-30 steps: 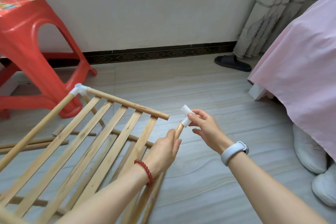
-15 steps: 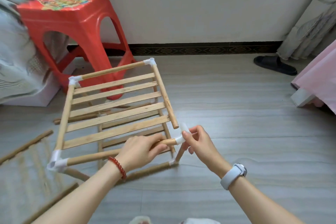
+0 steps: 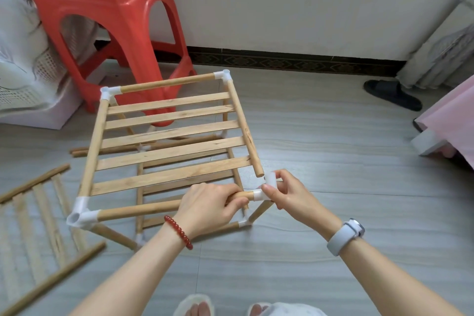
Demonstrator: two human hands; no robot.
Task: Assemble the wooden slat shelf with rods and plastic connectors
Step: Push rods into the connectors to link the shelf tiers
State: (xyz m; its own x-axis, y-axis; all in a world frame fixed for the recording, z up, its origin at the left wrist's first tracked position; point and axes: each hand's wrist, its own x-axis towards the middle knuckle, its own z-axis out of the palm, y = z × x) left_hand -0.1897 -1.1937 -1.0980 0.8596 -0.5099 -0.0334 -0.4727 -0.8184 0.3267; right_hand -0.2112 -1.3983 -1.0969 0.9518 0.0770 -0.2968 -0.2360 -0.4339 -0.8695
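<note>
Left hand [image 3: 209, 209] is what I see wrapped around the near rod [image 3: 143, 209] of the shelf frame, fingers curled over the wood close to its right end. Right hand [image 3: 289, 194] pinches the white plastic connector [image 3: 266, 187] fitted on that same rod end, thumb and fingertips closed on it. I can see the connector's upper socket pointing toward the free end of the right side rod [image 3: 243, 126], which sits just beside it but is not seated. The slat shelf [image 3: 166, 146] stands on the floor [image 3: 333, 161] in front of me, tilted, with five slats across its top. White connectors join its far right corner [image 3: 223, 75], far left corner [image 3: 107, 91] and near left corner [image 3: 82, 215]. A lower slatted tier shows through beneath the top one.

Near the floor's left edge lies another slat panel [image 3: 38, 213] with a loose rod [image 3: 51, 282] beside it. A red plastic stool [image 3: 110, 20] stands behind the frame by the wall. A black slipper [image 3: 392, 93] lies toward the right, near pink bedding [image 3: 451, 120]. I see a red bead bracelet [image 3: 179, 232] on the left wrist and a white watch [image 3: 346, 235] on the right
</note>
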